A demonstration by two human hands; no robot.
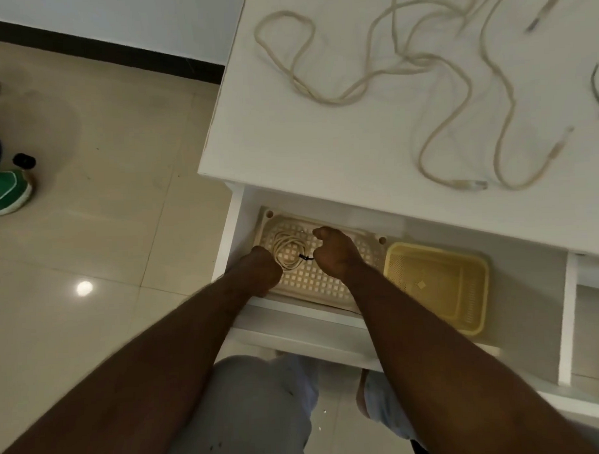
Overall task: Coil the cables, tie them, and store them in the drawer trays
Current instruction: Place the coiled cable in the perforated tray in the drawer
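Scene: open drawer [517, 270] under a white desk [322, 131], seen from the head view; two trays lie side by side inside it
Coiled cable [287, 252]: a pale bundle lying in the rear left part of the cream grid tray [313, 280], bound by a dark tie [306, 258] on its right side
Left hand [260, 270]: fingers curled at the coil's left edge; contact looks likely, but whether they hold the loops cannot be told from this angle
Right hand [336, 251]: fingers curled just beside the tie, apparently pinching its tail; the fingertips are hidden, so the pinch is a judgement
Yellow tray [464, 319]: to the right of the grid tray, holding no cable
Loose cables [432, 86]: several pale lengths sprawled and crossing on the desk, uncoiled and untied
Step in hand: judged to be snugging the tie or settling the first bundle in its tray; most of the task is not yet done
Risk, tie: if the tail is let go before it is tight, the loops may spring apart in the tray
Risk, coil: a sideways pull on the tie could drag the bundle out of its corner or lift it from the tray
Risk, drawer: a loop standing above the tray rim might catch under the desk when the drawer is shut
Risk, desk: the crossed lengths may knot if one is pulled out by its end
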